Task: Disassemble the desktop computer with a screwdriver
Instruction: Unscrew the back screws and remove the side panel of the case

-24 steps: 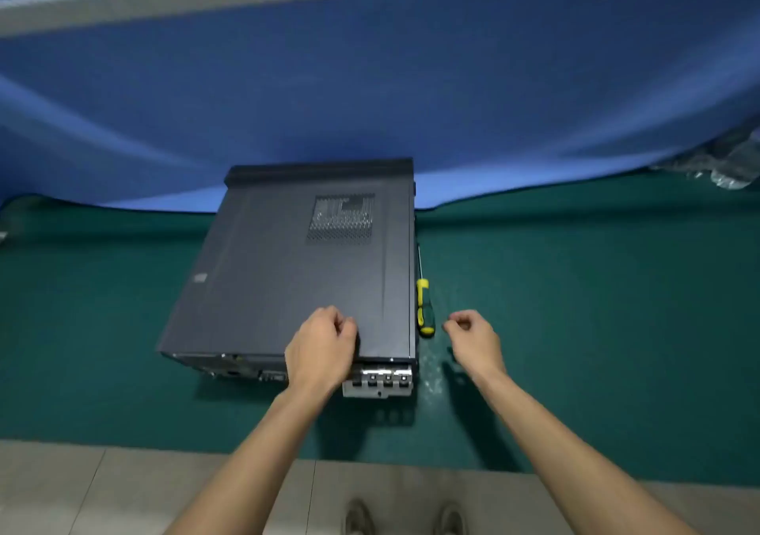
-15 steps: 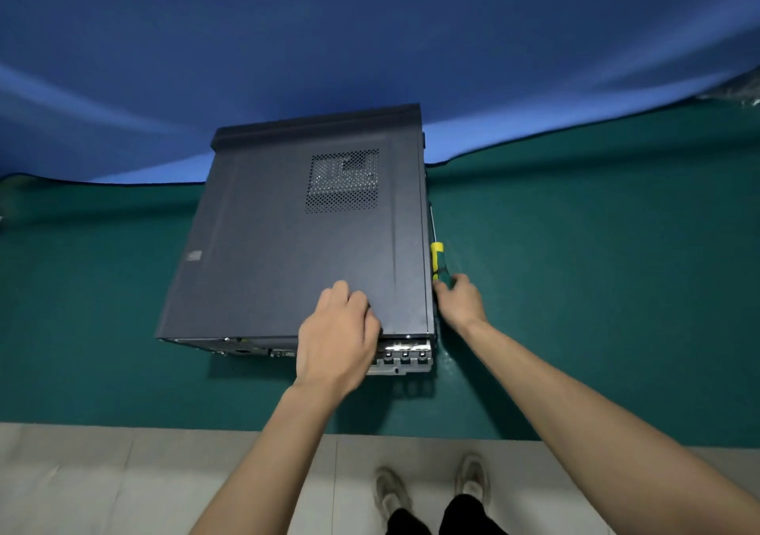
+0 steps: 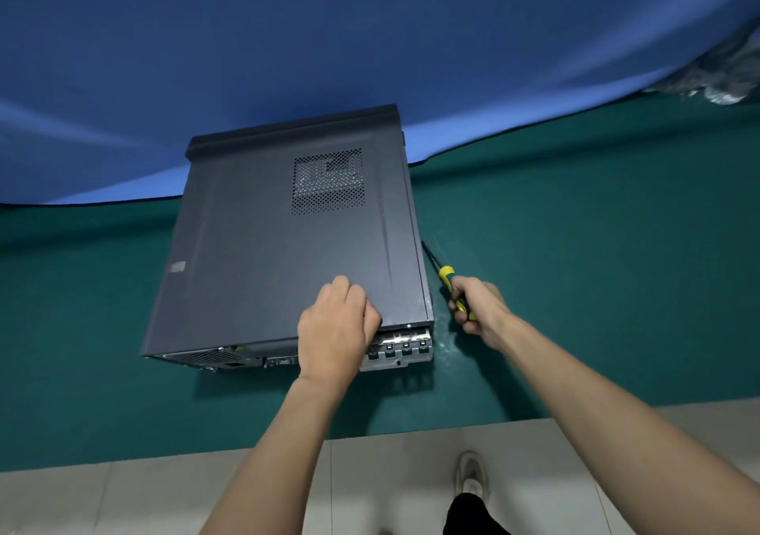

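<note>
A dark grey desktop computer case [image 3: 283,246] lies on its side on the green table [image 3: 575,267], its rear ports facing me. My left hand [image 3: 335,331] rests on the near edge of the top side panel, fingers curled over it. Just right of the case, my right hand [image 3: 479,306] is closed around the yellow-and-green handle of a screwdriver [image 3: 446,275]. The screwdriver's black shaft points away from me along the case's right side. A mesh vent [image 3: 328,180] sits in the panel near the far end.
A blue cloth [image 3: 370,40] hangs behind the table and drapes onto its far edge. Crumpled clear plastic [image 3: 724,77] lies at the far right. The table's near edge meets tiled floor [image 3: 123,493], where my shoe [image 3: 471,477] shows.
My right hand reached the screwdriver beside the case and closed on its handle, tilting it off its earlier line. My left hand stayed on the panel's near edge. The camera moved closer.
</note>
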The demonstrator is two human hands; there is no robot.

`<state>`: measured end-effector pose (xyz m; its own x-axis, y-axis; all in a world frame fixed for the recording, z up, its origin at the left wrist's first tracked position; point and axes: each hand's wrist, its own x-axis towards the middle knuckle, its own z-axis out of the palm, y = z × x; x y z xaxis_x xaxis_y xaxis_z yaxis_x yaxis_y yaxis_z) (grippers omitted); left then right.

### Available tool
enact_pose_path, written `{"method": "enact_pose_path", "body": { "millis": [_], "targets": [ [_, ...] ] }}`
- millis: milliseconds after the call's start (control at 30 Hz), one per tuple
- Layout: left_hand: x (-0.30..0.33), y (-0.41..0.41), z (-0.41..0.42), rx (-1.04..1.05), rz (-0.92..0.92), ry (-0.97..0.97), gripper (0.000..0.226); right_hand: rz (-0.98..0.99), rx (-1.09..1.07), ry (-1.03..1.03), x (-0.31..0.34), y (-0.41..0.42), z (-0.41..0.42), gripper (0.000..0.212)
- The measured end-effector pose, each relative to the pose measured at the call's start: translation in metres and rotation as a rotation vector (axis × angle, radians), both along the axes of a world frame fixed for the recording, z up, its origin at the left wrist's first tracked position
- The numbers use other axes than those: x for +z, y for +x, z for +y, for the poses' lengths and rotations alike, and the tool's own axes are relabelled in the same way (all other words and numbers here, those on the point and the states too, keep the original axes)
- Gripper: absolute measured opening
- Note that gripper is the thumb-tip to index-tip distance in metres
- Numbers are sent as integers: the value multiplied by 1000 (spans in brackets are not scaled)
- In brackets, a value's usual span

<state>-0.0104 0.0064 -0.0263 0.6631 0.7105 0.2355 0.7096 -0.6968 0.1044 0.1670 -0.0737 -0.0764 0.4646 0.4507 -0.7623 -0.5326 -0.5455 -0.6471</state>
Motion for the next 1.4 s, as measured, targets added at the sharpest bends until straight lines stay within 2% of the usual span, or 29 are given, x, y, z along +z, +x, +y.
{"method": "enact_pose_path", "body": {
  "millis": [133, 267, 367, 433, 567, 667, 733, 867, 967, 1133, 1400],
  "targets": [
    [2, -4, -3, -4, -80, -106, 29, -142, 7, 29, 33, -26, -38, 21],
    [7, -16, -18, 69, -317, -299, 31, -220, -53, 134, 67, -67, -72, 27],
    [6, -29, -54, 100, -502, -519, 26, -291, -42, 195, 85, -99, -93, 29],
    [2, -35, -81, 104, -625, -762, 20, -351, -20, 222, 89, -117, -105, 30],
    [10, -29, -97, 330, -964, -1467, 23, -409, -10, 238, 86, -142, -126, 28],
    [16, -25, -91, 329, -1136, -1753, 31, -436, -26, 213, 76, -152, -140, 27],
    [19, -25, -88, 321, -1186, -1864, 34, -468, -50, 181, 67, -156, -148, 24],
    [18, -20, -84, 338, -1153, -1910, 32, -451, -77, 140, 54, -162, -157, 23],
    [15, -14, -83, 337, -1090, -1845, 30, -405, -96, 148, 49, -163, -158, 24],
    [12, -6, -80, 340, -1041, -1782, 13, -334, -135, 182, 48, -163, -157, 27],
    [8, 0, -78, 431, -1065, -1687, 30, -290, -143, 209, 47, -159, -152, 27]
  ]
}}
